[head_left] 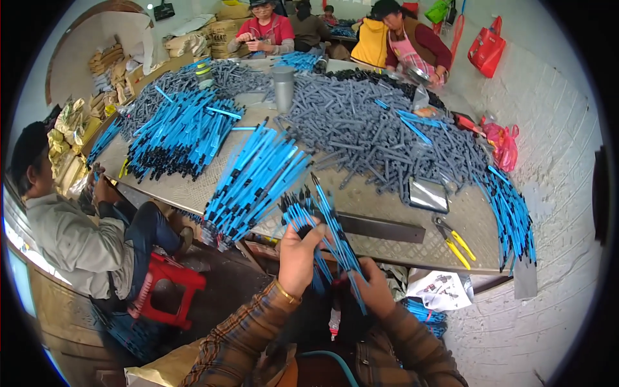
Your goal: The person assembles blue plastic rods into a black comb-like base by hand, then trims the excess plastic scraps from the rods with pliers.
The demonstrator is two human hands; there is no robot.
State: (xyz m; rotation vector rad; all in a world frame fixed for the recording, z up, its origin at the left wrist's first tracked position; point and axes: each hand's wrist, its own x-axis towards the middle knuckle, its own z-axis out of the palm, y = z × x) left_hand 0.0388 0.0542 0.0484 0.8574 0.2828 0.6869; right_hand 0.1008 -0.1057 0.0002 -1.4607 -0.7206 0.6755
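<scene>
My left hand [298,259] is closed around a small bunch of thin blue rods with black ends [298,211], held in front of the table's near edge. Lower and to the right, my right hand [375,289] grips a few more long blue rods [335,233], tilted with their tips up and to the left. The two bunches nearly meet; whether they touch I cannot tell. A large fanned pile of blue rods [258,184] lies just left of my left hand and overhangs the edge. Beyond my hands is a dark flat bar [380,227] on the table.
Grey plastic tubes [361,119] are heaped across the table [193,188]. Yellow-handled pliers [454,244] and a phone-like slab [428,195] lie at right, near more blue rods [509,216]. A grey cup [283,90] stands mid-table. A co-worker [84,226] sits at left by a red stool [169,284].
</scene>
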